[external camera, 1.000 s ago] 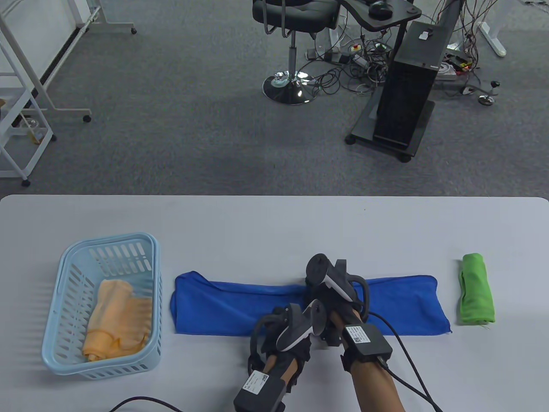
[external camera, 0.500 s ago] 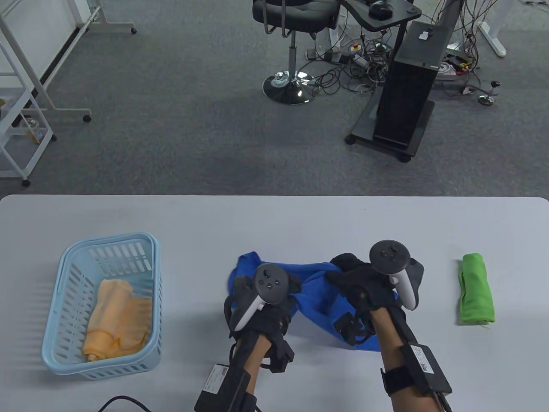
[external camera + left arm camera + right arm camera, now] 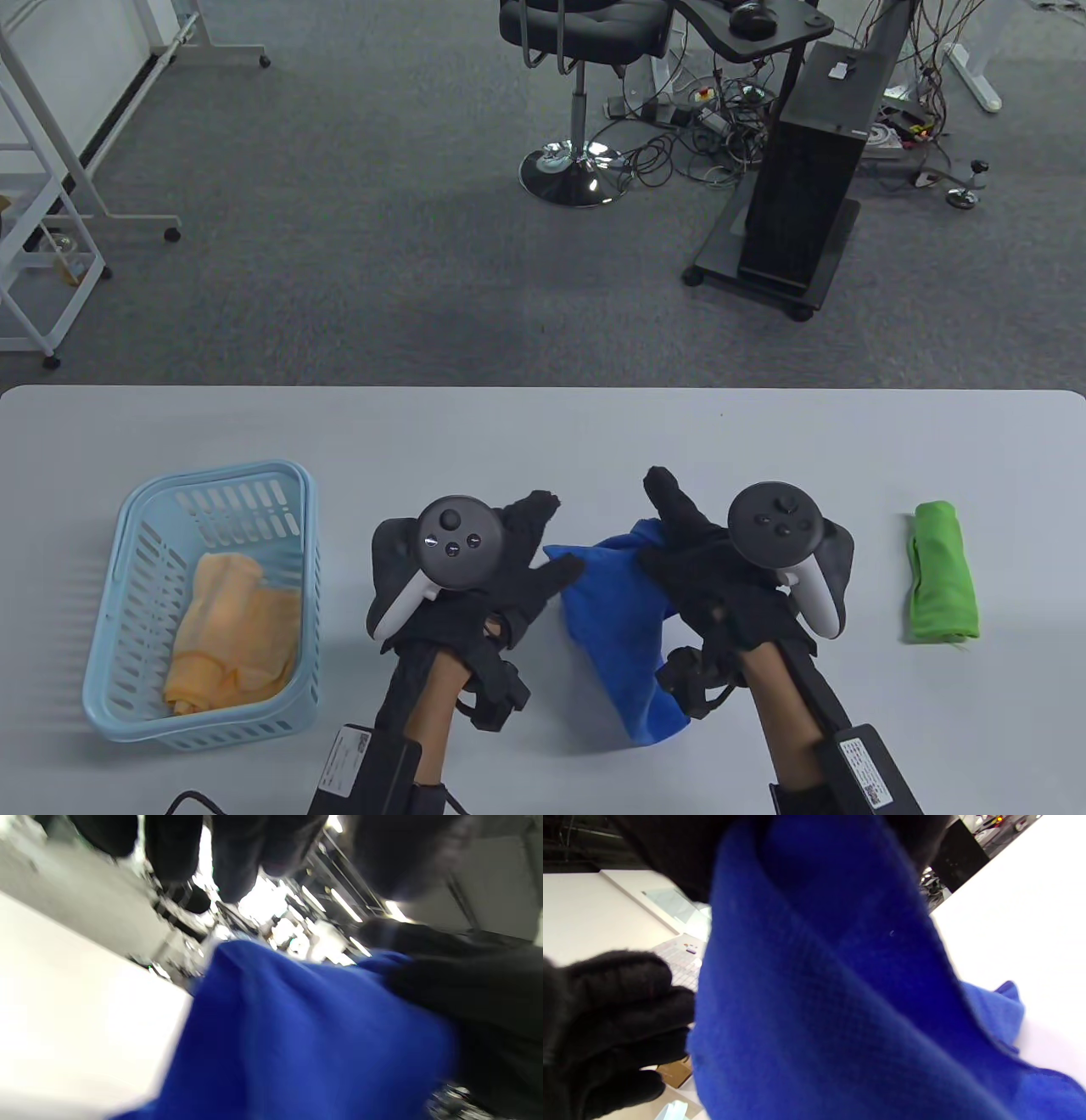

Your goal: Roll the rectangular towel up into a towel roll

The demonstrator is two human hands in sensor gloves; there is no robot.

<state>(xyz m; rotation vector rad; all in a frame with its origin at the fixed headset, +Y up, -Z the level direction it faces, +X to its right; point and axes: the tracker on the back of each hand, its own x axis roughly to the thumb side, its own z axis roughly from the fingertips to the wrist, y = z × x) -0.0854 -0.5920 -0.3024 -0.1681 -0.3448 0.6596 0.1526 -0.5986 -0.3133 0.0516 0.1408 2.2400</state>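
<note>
Holding: right hand (image 3: 721,577) grips the blue towel (image 3: 624,628) at its upper end, cloth hanging down toward the lower centre of the frame.
Left hand (image 3: 475,577): fingers spread, thumb tip touching the towel's upper left edge; cannot tell if it grasps.
Right wrist view: towel (image 3: 818,993) bunched under the palm, lower end on the table (image 3: 1031,921).
Towel place: centre of the frame, between the hands, partly lifted, crumpled.
Progress: no roll formed; towel not laid flat; spreading and rolling both left, by my read.
Outward: green roll (image 3: 942,573) at right, basket (image 3: 127,594) with orange cloth (image 3: 233,628) at left.
</note>
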